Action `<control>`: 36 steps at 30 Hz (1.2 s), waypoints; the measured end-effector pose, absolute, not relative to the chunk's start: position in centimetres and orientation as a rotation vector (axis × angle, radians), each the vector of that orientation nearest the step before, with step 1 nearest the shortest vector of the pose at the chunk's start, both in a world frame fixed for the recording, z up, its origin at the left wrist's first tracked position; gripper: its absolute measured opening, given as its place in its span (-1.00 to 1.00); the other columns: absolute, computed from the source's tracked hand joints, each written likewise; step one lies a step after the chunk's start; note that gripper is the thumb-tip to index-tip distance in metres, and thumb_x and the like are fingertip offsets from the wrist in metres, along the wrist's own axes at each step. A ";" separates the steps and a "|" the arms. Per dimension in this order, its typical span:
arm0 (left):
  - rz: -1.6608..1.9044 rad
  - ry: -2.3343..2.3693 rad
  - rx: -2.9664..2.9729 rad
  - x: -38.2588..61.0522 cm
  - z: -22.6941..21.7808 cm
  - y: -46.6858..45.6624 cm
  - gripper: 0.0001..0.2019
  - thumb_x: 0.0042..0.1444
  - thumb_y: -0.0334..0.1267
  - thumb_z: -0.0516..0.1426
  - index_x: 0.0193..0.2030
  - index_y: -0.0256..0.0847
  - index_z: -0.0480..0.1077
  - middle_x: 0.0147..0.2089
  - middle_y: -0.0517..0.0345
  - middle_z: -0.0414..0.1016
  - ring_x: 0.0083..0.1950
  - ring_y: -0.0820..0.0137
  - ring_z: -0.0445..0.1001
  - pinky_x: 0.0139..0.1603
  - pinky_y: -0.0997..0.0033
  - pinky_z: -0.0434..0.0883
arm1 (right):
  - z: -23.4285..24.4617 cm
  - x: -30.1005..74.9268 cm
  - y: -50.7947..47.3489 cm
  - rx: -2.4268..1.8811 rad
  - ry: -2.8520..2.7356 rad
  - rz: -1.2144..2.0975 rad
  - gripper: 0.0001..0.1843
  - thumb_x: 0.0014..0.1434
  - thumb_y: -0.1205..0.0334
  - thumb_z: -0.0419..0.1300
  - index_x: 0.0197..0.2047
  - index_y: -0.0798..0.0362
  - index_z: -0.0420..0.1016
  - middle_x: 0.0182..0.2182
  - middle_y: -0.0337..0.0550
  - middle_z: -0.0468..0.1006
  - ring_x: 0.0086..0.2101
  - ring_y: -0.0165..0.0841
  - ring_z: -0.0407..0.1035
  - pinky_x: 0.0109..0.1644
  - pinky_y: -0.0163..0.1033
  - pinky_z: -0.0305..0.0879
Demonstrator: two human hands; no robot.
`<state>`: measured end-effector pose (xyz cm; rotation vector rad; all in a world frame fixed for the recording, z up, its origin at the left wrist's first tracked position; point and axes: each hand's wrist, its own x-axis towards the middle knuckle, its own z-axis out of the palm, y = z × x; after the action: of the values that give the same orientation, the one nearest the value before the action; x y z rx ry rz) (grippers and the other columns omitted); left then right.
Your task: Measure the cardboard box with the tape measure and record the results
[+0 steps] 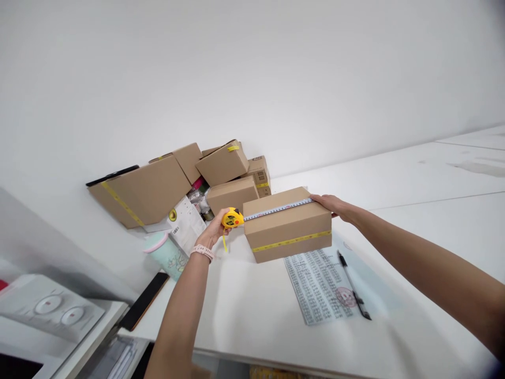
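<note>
Left hand [211, 237]: grip closed round yellow tape-measure case [232, 217]. Right hand [335, 205]: grip holds white tape blade [276, 209] across brown cardboard box [290, 237], near white surface [256, 310] far edge.

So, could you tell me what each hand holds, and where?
Left hand grips the yellow tape measure case; right hand holds the tape end on the box.

bright, even light, soft shadows, wide-angle bending and blur at edges
</note>
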<state>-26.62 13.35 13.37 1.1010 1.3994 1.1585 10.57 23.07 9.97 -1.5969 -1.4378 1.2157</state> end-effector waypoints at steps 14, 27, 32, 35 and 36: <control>1.097 1.314 1.284 -23.9 16.3 8.2 -0.54 -0.03 0.00 0.29 -0.09 -0.29 0.43 -0.27 0.00 0.55 -0.51 0.46 0.43 -0.64 0.56 0.18 | 12.5 10.9 23.7 -1.550 -1.521 0.923 -0.73 0.20 0.07 0.20 -0.45 0.04 0.37 -0.28 0.07 0.53 -0.17 -0.12 0.37 -0.09 -0.06 0.25; 1.316 0.862 0.919 -7.1 10.0 -0.5 -0.41 -0.17 0.07 0.28 0.04 -0.11 0.45 0.00 -0.03 0.37 -0.58 0.49 0.44 -0.76 0.52 0.18 | 14.9 5.8 24.7 -1.254 -1.735 0.959 -0.60 0.15 -0.17 0.23 -0.31 0.03 0.50 -0.22 -0.05 0.59 -0.19 -0.22 0.38 -0.09 -0.19 0.28; 1.455 0.951 0.822 -5.3 10.8 2.8 -0.43 -0.21 0.08 0.29 -0.06 -0.16 0.43 -0.09 0.03 0.40 -0.61 0.49 0.42 -0.75 0.50 0.13 | 13.2 5.0 25.6 -1.315 -1.767 0.960 -0.47 0.22 -0.25 0.05 -0.09 0.01 0.51 -0.11 -0.02 0.62 -0.22 -0.17 0.46 -0.18 -0.17 0.36; 1.497 0.993 0.754 -4.7 11.0 4.8 -0.43 -0.25 0.11 0.29 -0.13 -0.19 0.40 -0.10 0.02 0.41 -0.64 0.50 0.41 -0.75 0.49 0.10 | 12.8 4.8 26.6 -1.354 -1.825 0.888 -0.53 0.29 -0.11 -0.01 -0.01 0.04 0.50 0.02 0.02 0.58 -0.09 -0.11 0.46 -0.04 -0.11 0.35; 1.507 1.012 0.724 -4.5 11.1 5.3 -0.44 -0.27 0.12 0.29 -0.15 -0.20 0.40 -0.12 0.03 0.41 -0.64 0.50 0.40 -0.74 0.49 0.10 | 12.8 4.7 26.9 -1.369 -1.853 0.852 -0.53 0.31 -0.07 -0.04 0.01 0.05 0.50 0.07 0.04 0.55 -0.02 -0.08 0.43 0.04 -0.07 0.31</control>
<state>-4.48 5.31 11.11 0.7242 1.0119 1.5074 4.67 26.88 12.77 -1.3688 -1.8533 0.8525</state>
